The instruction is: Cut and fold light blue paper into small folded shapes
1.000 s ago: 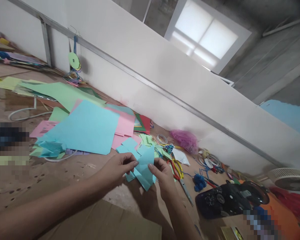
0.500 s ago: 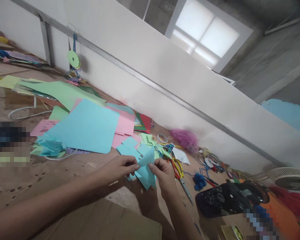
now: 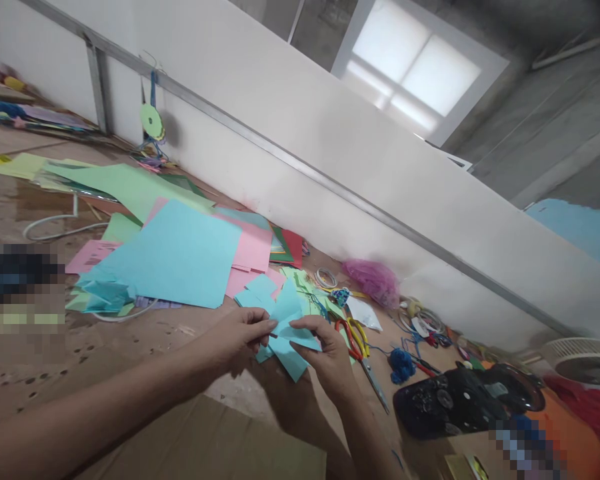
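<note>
A small folded piece of light blue paper (image 3: 287, 305) is held between my two hands, its creased flaps spread apart. My left hand (image 3: 247, 335) pinches its left edge between thumb and fingers. On the other side, my right hand (image 3: 324, 348) has thumb and fingers curved round the right flap, gripping it. Just beneath lie more light blue paper pieces (image 3: 291, 360), partly hidden by the hands. Close to my right hand are red-handled scissors (image 3: 367, 373) and a yellow-handled tool (image 3: 361, 335).
A large blue sheet (image 3: 180, 257) lies over pink and green papers to the left. A pink plastic bag (image 3: 373, 280) rests by the white wall. Blue yarn (image 3: 401, 365) and a black object (image 3: 445, 403) lie at right. Cardboard (image 3: 220, 443) is in front.
The folded paper has been turned and its flaps have opened out. My right hand's fingers have shifted from a close pinch to a wider hold on the right flap.
</note>
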Tool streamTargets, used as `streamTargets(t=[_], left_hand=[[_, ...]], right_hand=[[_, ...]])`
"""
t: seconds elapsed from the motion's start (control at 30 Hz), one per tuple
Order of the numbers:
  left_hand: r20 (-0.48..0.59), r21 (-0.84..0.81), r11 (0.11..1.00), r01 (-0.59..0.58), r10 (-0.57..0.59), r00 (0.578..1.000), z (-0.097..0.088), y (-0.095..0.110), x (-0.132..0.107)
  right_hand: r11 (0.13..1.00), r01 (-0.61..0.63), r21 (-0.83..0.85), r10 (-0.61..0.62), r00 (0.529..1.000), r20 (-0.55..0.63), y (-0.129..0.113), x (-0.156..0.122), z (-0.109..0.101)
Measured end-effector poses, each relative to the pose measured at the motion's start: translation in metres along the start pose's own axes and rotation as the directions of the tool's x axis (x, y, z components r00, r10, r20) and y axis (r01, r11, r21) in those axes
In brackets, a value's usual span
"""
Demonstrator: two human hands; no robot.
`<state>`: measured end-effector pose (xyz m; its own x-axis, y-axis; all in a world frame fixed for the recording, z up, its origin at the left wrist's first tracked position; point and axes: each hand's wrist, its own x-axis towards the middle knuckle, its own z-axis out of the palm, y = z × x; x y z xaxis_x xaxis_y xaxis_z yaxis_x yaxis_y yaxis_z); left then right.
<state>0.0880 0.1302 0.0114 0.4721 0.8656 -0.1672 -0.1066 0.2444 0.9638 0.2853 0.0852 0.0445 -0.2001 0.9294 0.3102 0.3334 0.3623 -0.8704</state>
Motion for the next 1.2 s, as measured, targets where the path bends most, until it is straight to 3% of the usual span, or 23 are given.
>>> streamTargets(t=[0.2, 0.57, 0.7, 0.97, 1.2], left_hand=[[0.019, -0.019, 1.0, 0.01, -0.01, 1.0, 0.005, 0.0, -0.003], [0.02, -0.064, 0.998, 0.0, 0.001, 1.0, 0.009, 0.005, -0.007], [0.014, -0.038, 0.999, -0.015, 0.015, 1.0, 0.009, 0.006, -0.008], [-0.002, -0.009, 1.0, -0.002, 0.002, 1.0, 0.008, 0.003, -0.006], [0.038, -0.088, 0.995, 0.037, -0.033, 0.999, 0.011, 0.003, -0.008]], right_hand=[[1.0, 0.03, -0.006, -0.031, 0.998, -0.05, 0.0, 0.0, 0.001], [0.995, 0.058, -0.076, -0.061, 0.997, -0.04, -0.002, 0.001, 0.001], [0.999, -0.019, -0.039, 0.017, 0.998, -0.064, -0.003, 0.0, 0.0], [0.998, -0.013, -0.061, 0.017, 0.998, 0.064, -0.006, 0.0, 0.002], [0.999, -0.01, -0.04, 0.011, 1.0, 0.014, -0.002, 0.0, 0.002]])
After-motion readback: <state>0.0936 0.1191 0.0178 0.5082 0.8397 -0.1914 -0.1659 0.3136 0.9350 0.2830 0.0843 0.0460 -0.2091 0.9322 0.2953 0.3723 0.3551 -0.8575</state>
